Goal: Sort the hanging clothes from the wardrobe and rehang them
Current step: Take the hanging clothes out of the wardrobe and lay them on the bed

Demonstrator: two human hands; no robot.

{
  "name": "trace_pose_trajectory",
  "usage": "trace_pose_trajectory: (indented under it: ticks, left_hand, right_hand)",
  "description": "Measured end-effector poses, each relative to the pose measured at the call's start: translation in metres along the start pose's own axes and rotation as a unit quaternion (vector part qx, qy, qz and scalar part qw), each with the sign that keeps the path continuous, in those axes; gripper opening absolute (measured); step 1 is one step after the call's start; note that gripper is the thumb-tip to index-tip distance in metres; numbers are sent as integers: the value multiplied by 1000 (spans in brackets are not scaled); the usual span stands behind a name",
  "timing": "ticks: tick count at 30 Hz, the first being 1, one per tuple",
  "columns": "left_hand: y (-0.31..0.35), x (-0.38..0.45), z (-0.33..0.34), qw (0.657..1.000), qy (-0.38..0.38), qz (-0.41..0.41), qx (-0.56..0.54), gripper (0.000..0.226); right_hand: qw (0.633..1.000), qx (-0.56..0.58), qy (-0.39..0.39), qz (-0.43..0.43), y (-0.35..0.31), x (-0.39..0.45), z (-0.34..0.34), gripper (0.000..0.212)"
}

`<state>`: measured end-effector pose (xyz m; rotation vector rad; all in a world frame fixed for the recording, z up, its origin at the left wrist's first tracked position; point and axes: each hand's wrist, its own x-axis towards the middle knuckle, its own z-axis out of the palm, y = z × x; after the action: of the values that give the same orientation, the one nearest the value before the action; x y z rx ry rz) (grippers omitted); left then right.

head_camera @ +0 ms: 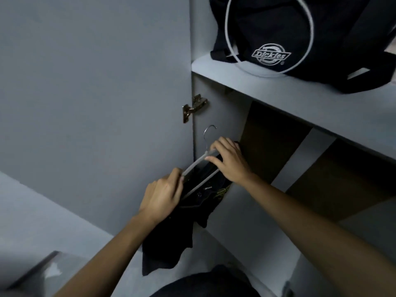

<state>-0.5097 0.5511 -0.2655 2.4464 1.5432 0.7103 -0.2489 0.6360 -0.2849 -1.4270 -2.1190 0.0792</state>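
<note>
Black garment (171, 228) on a grey hanger (200, 168), held up in both hands at the open wardrobe's edge.

Left hand (162, 196) is clenched on the hanger's lower end with cloth bunched under it; right hand (229, 161) pinches the upper arm by the metal hook (209, 132). That cloth looks soft and light, hanging limp below, so it may slide off the slim hanger. Best grip, I'd say, is the stiff hanger near the hook. The collar's seating seems incomplete, though shadow hides it.
</note>
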Motion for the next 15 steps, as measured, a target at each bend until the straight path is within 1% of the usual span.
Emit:
trace_pose_trajectory:
  ticks: [2, 4, 6, 8, 12, 15]
  left_hand:
    - [-6, -21, -12, 999, -6, -31, 7, 22]
    - [-12, -44, -22, 997, -2, -70, 19, 27]
    - [-15, -72, -34, 993, 13, -111, 30, 35]
    - [-15, -107, -44, 988, 39, -147, 14, 35]
    - [-6, -178, -70, 978, 74, -192, 12, 36]
    - [7, -226, -90, 963, 116, -241, 42, 35]
  right_hand:
    - [1000, 18, 2, -7, -25, -9, 8, 47]
    - [999, 38, 11, -30, -49, -18, 16, 47]
    - [996, 56, 19, -66, -73, -26, 21, 43]
    - [990, 68, 13, -121, -99, -32, 24, 42]
    - [969, 92, -27, -226, -140, -40, 23, 39]
    - [954, 112, -70, -269, -156, -42, 28, 37]
